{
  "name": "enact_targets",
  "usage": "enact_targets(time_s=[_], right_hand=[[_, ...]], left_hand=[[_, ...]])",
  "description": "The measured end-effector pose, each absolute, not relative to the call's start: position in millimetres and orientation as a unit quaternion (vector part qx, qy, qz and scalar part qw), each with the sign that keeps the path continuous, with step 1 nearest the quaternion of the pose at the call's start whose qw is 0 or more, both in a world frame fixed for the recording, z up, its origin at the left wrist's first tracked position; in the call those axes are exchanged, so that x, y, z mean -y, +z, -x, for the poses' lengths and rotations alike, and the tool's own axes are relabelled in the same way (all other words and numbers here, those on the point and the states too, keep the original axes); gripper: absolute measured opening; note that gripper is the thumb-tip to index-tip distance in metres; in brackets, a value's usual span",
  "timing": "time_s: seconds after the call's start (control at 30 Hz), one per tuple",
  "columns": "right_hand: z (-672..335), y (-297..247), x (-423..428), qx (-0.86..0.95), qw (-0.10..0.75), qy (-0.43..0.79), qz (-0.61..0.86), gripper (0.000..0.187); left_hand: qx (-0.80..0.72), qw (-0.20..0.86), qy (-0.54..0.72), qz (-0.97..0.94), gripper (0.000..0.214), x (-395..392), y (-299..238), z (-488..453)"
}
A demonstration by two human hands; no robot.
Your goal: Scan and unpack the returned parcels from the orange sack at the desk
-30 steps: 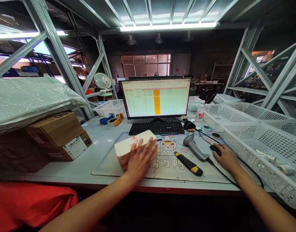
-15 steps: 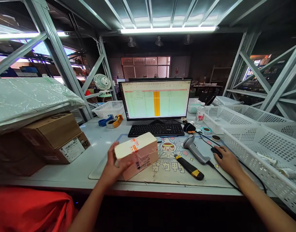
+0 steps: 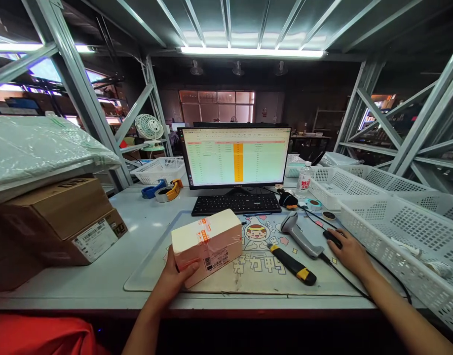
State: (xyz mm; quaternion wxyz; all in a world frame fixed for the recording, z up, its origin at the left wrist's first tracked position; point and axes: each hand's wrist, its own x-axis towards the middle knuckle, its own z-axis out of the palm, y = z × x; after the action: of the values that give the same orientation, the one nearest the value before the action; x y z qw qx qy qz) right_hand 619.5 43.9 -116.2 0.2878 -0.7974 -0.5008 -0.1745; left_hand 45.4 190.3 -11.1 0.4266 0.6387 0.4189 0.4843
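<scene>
A pale box with orange tape and a barcode label stands tilted on the cartoon desk mat. My left hand grips its left end, thumb across the front face and the other fingers behind it. On the right, my right hand rests over a black computer mouse. Between the hands lie a black and yellow utility knife and a grey barcode scanner with its cable. Behind the box are a black keyboard and a monitor showing a spreadsheet.
White plastic baskets line the right side, with a bottle by them. Brown cartons are stacked at the left under a plastic-wrapped bundle. Tape dispensers and another basket sit left of the monitor.
My left hand has settled lower around the box's left end, its fingers now mostly behind the box. My right hand stays on the mouse. The whole view has shifted slightly.
</scene>
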Motion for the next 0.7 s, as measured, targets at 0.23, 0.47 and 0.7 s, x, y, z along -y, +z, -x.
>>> enact_targets(time_s=[0.23, 0.47, 0.7], right_hand=[[-616.8, -113.6, -41.8, 0.523, 0.302, -0.172, 0.778, 0.053], [-616.7, -114.2, -41.4, 0.517, 0.305, -0.176, 0.78, 0.049], [-616.5, -113.0, -42.1, 0.507, 0.304, -0.173, 0.788, 0.052]], left_hand=[[-0.403, 0.444, 0.518, -0.61, 0.107, -188.1, -16.0, -51.2], [-0.419, 0.469, 0.471, -0.619, 0.099, -194.4, -14.7, -41.4], [-0.4, 0.417, 0.511, -0.637, 0.123, -196.9, -14.5, -43.5]])
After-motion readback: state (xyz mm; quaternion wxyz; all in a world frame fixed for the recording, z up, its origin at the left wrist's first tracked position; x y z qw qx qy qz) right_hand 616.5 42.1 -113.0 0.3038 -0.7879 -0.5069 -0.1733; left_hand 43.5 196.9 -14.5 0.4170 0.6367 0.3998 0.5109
